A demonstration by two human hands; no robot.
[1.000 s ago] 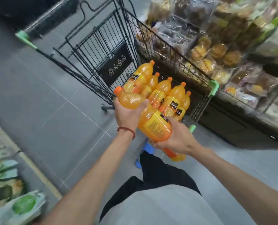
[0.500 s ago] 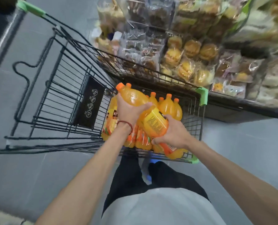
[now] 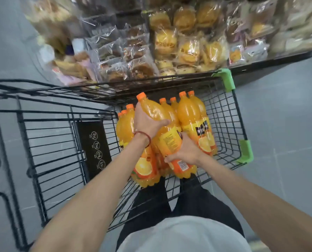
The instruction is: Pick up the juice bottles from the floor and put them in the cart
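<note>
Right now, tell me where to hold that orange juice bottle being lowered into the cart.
Hold the orange juice bottle at both ends from above. It is tilted, cap away: the left hand wraps its tapered shoulder, the right hand holds the wide labelled lower body. Upright bottles crowd both sides in the cart, so side approaches look blocked.

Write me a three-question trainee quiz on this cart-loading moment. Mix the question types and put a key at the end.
1. True or false: the held juice bottle is gripped by one hand only.
2. Multiple choice: the left hand grips the bottle near A) its base, B) its shoulder below the cap, C) the cap alone.
3. Short answer: what colour are the plastic corner guards on the cart?

Key
1. False: the right hand also holds it, lower down at the label.
2. B
3. Green
</note>
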